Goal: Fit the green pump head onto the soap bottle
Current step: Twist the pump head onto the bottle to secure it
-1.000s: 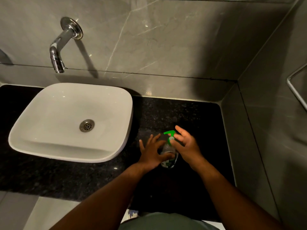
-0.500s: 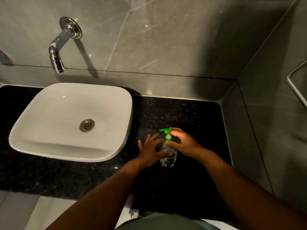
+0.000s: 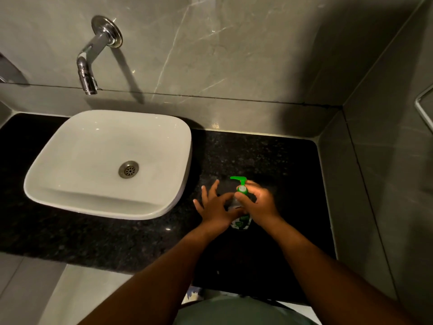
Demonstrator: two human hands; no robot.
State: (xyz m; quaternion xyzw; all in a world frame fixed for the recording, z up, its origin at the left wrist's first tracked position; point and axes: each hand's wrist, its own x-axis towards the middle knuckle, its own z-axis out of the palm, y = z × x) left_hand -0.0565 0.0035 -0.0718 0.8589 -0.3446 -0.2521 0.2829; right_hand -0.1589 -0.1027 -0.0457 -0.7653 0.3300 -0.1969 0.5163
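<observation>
A small clear soap bottle [image 3: 241, 222] with a green and white label stands upright on the black granite counter [image 3: 269, 160]. The green pump head [image 3: 240, 181] sits on its neck, spout pointing left. My left hand [image 3: 215, 207] holds the bottle's body from the left with thumb and palm, its other fingers spread apart. My right hand [image 3: 260, 202] wraps around the neck and collar just under the pump head. Much of the bottle is hidden by both hands.
A white basin [image 3: 70, 191] sits on the counter to the left, under a chrome wall tap [image 3: 87, 73]. Grey marble walls close the back and right side. A metal rail [image 3: 421, 106] juts from the right wall.
The pump head's spout has turned from pointing away to pointing left. My right hand has come down from the top of the pump onto the collar. The left hand stays on the bottle.
</observation>
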